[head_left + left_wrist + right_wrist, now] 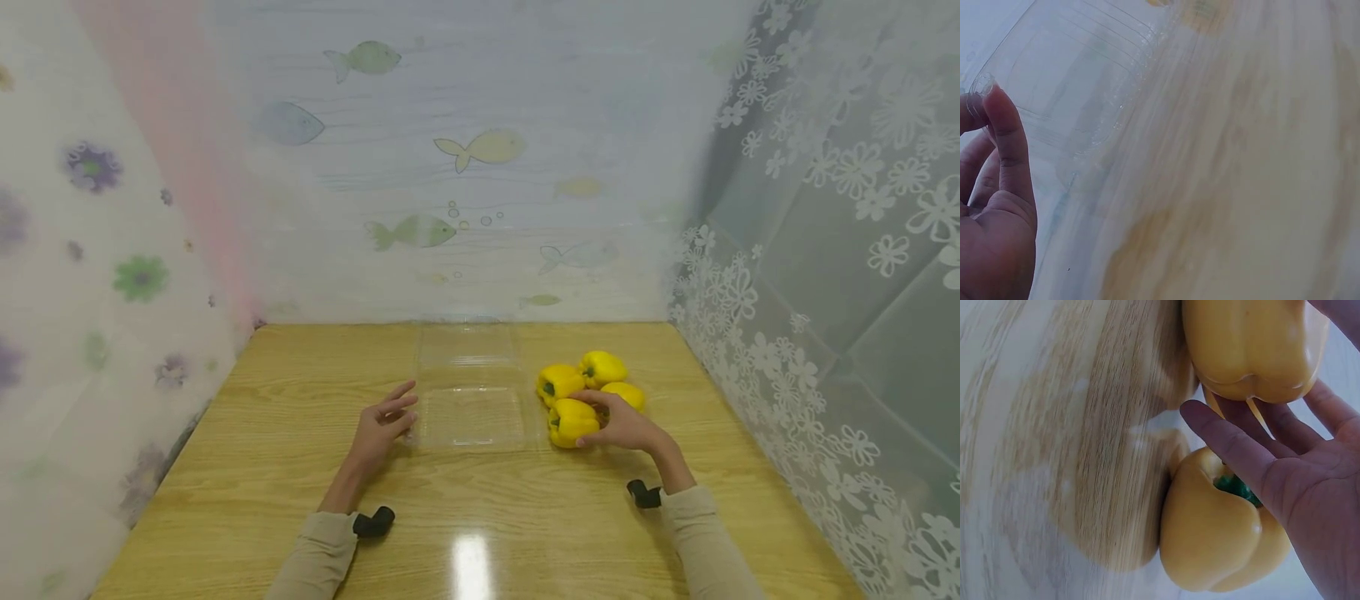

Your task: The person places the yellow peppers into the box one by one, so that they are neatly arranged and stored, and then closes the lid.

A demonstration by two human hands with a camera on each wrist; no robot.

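A clear plastic clamshell container (pixel 472 446) lies on the table with its lid (pixel 467 342) folded back toward the wall. My left hand (pixel 382 425) is at the container's left side. In the left wrist view, thumb and forefinger pinch the edge of the clear plastic (pixel 1094 69). On the right, my right hand (pixel 626 425) grips the nearest yellow bell pepper (pixel 570 423), thumb on its near side and the other fingers on its far side. The right wrist view shows this pepper (pixel 1250 347) base-on, with another yellow bell pepper (pixel 1216 531) below the hand.
Behind the gripped one sit more yellow bell peppers (pixel 602 368), grouped beside the container. The wooden table (pixel 300 367) ends at a fish-patterned curtain (pixel 480 250). Flower-patterned sheets (pixel 862 208) hang along both sides. Black wrist devices (pixel 375 522) stick out at the cuffs.
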